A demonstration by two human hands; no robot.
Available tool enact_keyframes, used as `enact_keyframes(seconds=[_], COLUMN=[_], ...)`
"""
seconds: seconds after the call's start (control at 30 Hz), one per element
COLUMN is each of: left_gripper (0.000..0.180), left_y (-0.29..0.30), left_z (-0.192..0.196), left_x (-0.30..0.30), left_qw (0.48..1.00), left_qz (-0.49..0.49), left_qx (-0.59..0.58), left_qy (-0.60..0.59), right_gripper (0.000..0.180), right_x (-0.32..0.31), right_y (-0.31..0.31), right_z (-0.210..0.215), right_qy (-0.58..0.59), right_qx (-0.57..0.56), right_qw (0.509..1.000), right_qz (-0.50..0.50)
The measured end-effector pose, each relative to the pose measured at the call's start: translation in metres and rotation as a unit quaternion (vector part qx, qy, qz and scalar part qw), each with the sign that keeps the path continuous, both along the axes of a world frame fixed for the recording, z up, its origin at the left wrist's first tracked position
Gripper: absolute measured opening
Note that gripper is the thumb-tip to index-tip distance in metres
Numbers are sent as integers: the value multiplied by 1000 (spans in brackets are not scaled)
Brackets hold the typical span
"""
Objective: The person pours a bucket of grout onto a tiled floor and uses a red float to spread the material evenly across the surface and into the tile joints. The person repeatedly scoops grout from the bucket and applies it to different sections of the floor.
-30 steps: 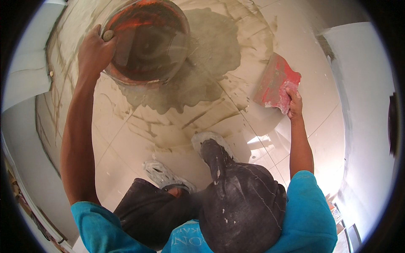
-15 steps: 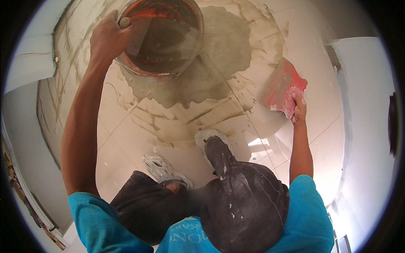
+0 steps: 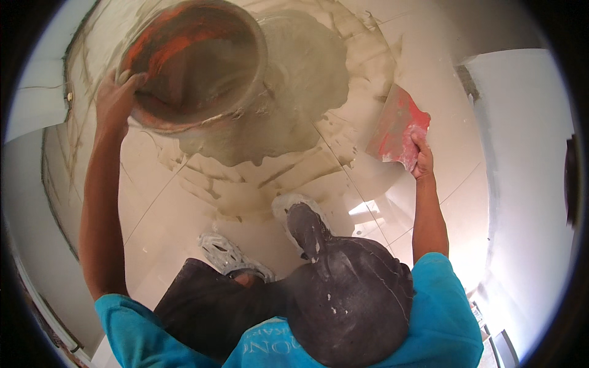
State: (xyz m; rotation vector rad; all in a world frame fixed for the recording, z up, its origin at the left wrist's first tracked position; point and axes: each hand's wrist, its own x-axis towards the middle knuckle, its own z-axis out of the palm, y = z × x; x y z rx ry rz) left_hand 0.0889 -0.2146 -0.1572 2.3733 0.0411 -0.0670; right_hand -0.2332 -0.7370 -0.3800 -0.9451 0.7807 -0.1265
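Observation:
A round, dark tub (image 3: 262,58) with an orange-red inside stands at the upper left, tilted so that its mouth faces me. Grey residue coats its inner wall. My left hand (image 3: 116,101) is closed on the tub's left rim. Beside the tub, a wet grey puddle of mortar-like mix (image 3: 307,67) spreads over the tiles. On the right, my right hand (image 3: 422,156) grips a flat red spreader (image 3: 399,129) by its near edge. Grey smears cover part of its face. The spreader is apart from the puddle; whether it touches the floor, I cannot tell.
Light floor tiles (image 3: 165,202) carry smeared grey streaks around the puddle. My feet, in pale splattered shoes (image 3: 230,251), are close to its near side. A white wall (image 3: 527,184) runs along the right, and another pale wall (image 3: 67,184) along the left.
The tub has shifted left, away from the puddle, and its tilt has changed. My left hand has come left and nearer with it. The right hand keeps the spreader in almost the same place.

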Motion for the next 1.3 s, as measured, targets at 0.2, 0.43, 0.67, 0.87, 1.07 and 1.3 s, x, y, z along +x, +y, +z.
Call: enact_keyframes(seconds=[0.2,0.43,0.67,0.87,1.07,1.3], left_gripper=[51,40,36,44,49,56], left_y=[101,187,243,292,326,314], left_z=[-7,-2,-9,-24,-40,-60], left_x=[-31,-105,-158,-198,-222,-244], left_qw=[976,942,892,850,815,813], left_qz=[93,233,307,397,430,424], left_qx=[-173,-229,-329,-348,-386,-393], left_qy=[97,82,41,13,33,68], right_gripper=[32,32,21,15,15,15], right_x=[83,198,159,166,256,345], right_y=[36,178,379,456,480,472], right_z=[78,136,105,71,68,77], right_qy=[-44,-120,-216,-244,-198,-129], right_qx=[-101,-367,-442,-490,-513,-587], right_qw=[988,792,454,458,552,588], right_qz=[110,474,743,701,626,541])
